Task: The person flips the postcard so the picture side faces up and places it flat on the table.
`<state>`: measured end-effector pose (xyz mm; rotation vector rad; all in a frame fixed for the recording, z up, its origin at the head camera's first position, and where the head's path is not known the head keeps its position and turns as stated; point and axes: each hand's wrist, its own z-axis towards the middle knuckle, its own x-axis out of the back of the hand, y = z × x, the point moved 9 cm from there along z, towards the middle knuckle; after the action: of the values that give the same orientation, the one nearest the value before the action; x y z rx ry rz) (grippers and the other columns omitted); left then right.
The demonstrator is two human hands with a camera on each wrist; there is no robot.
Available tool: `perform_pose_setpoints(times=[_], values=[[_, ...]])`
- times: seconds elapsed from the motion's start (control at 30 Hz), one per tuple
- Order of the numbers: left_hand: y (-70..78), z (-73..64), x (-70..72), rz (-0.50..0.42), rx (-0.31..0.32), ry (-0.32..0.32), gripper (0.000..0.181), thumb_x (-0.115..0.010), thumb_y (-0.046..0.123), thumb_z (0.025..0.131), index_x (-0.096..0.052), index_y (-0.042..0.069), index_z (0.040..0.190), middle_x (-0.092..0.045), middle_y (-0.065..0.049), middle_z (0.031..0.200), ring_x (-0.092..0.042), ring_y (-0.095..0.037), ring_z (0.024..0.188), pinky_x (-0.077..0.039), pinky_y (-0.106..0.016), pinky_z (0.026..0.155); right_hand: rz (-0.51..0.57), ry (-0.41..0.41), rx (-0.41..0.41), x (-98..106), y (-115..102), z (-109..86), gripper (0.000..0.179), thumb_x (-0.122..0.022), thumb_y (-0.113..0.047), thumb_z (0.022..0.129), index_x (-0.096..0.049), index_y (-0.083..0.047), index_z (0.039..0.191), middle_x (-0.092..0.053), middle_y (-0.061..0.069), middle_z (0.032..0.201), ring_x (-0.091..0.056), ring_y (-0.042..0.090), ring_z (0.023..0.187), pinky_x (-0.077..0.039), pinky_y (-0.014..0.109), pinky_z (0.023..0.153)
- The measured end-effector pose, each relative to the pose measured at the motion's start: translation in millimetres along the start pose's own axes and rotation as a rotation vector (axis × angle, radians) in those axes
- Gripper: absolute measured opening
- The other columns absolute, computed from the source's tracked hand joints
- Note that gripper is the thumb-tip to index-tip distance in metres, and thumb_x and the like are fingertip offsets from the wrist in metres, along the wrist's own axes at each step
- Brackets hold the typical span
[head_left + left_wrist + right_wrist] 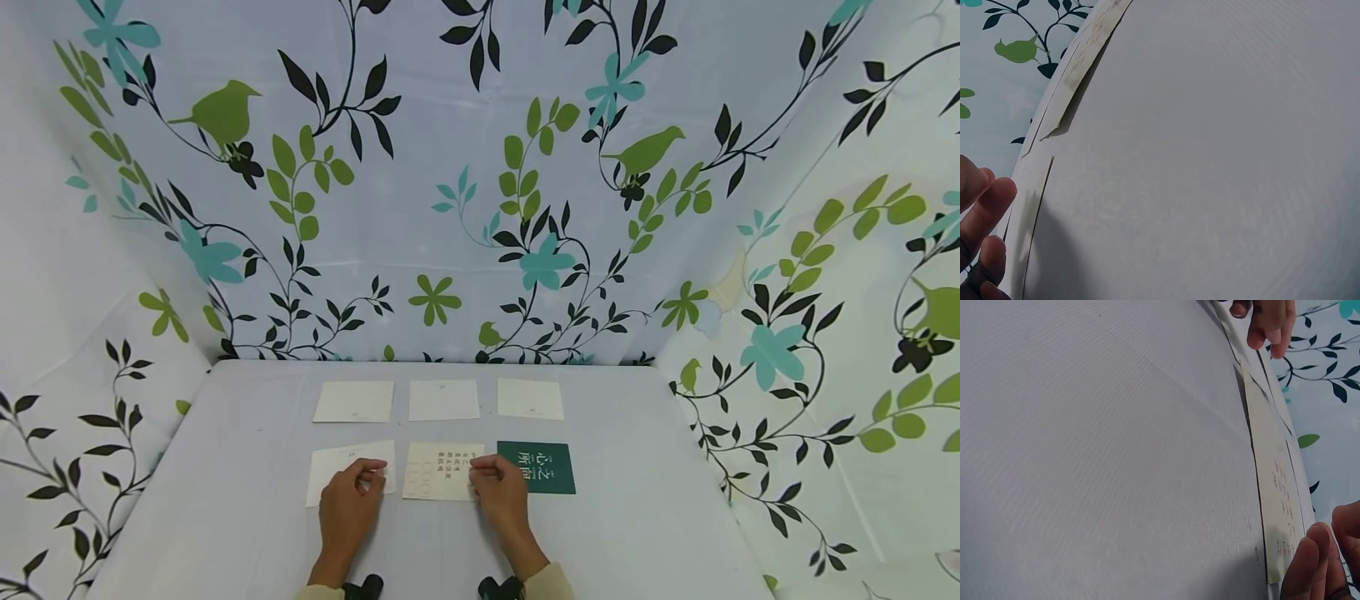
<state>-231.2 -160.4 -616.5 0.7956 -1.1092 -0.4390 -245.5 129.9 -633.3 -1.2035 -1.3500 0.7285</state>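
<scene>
My right hand (501, 492) is at the right edge of printed card (441, 472), can't tell if pinching; left hand (351, 504) loose, empty, over pale card (327, 463) left of it.

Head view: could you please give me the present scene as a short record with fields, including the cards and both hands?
Surface: white tabletop
Back row: three white rectangular cards
Front row, left: single white rectangular card
Front row, middle: cream rectangular card with dark characters
Front row, right: dark green rectangular card with white characters
Left hand: over the front-left card's right part
Right hand: at the cream card's right edge; grip unclear
Backdrop: pale fabric printed with leaves, flowers and birds
</scene>
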Motion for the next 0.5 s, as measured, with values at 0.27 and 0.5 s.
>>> perform_pose_setpoints(times=[0.27, 0.5], values=[[-3.5, 3.2, 11.1, 0.023, 0.022, -0.002, 0.014, -0.078, 0.011, 0.091, -0.083, 0.017, 0.102, -0.078, 0.002, 0.081, -0.05, -0.01, 0.065, -0.035, -0.028, 0.059, 0.003, -0.016, 0.013, -9, -9, 0.6, 0.017, -0.076, -0.006, 0.093, -0.078, -0.012, 0.108, -0.074, 0.002, 0.097, -0.066, 0.015, 0.081, -0.059, 0.027, 0.066], [-10.0, 7.4, 20.7, 0.059, 0.027, 0.014, 0.014, -0.078, 0.011, 0.09, -0.082, 0.016, 0.103, -0.078, 0.001, 0.083, -0.05, -0.011, 0.066, -0.035, -0.028, 0.059, 0.008, -0.035, 0.037, -19, -14, -0.2, 0.019, -0.076, -0.005, 0.092, -0.078, -0.013, 0.109, -0.073, 0.0, 0.094, -0.065, 0.014, 0.078, -0.057, 0.025, 0.064]])
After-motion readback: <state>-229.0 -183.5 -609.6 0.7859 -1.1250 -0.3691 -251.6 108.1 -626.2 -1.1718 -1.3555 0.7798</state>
